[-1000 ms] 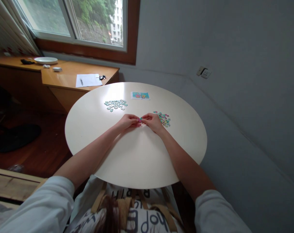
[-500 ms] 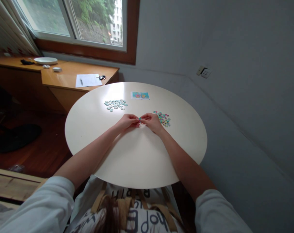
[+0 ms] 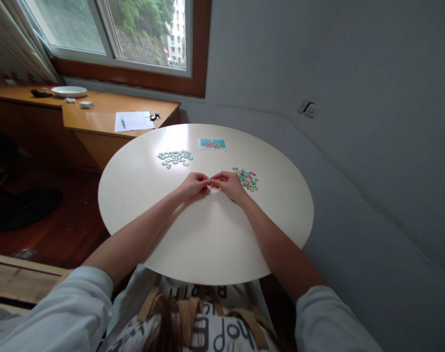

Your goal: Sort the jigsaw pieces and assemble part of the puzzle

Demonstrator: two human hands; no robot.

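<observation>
My left hand [image 3: 193, 185] and my right hand [image 3: 228, 184] meet fingertip to fingertip over the middle of a round white table [image 3: 208, 244]. Both pinch small jigsaw pieces [image 3: 210, 180] between them, teal and pink. Just right of my right hand lies a heap of colourful puzzle pieces [image 3: 247, 178]. A second heap of pale blue pieces [image 3: 174, 157] lies farther back on the left. A small printed reference picture [image 3: 212, 144] lies flat near the table's far edge.
A wooden desk [image 3: 98, 122] stands behind the table on the left with a sheet of paper [image 3: 133, 121], keys and a white plate [image 3: 69, 91]. A window is above it. A grey wall with a socket [image 3: 309, 109] runs along the right.
Both hands have drawn slightly closer together and lifted a little, with the pieces pressed between the fingertips. Nothing else has moved.
</observation>
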